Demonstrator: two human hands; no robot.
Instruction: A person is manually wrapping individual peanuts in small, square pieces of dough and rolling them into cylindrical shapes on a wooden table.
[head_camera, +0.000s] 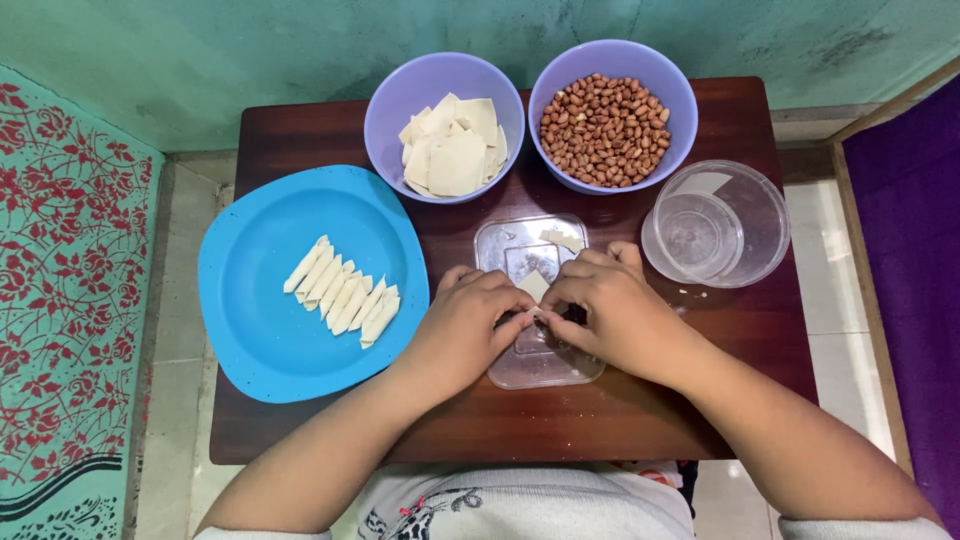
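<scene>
Small dark wood table (300, 140), teal wall behind. Left hand (465, 325) and right hand (615, 315) both pinched on pale wrapper (534, 287) over clear lid (540, 365). Risk: thin wrapper tears or unrolls if pinch slips; peanut bowl (612, 115) close to knuckles.

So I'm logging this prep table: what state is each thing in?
Left hand: pinching the wrapper
Right hand: pinching the wrapper
Wrapper: partly folded
Blue plate: holds a row of rolled pieces
Left bowl: holds flat wrappers
Right bowl: full of peanuts
Clear containers: nested
</scene>
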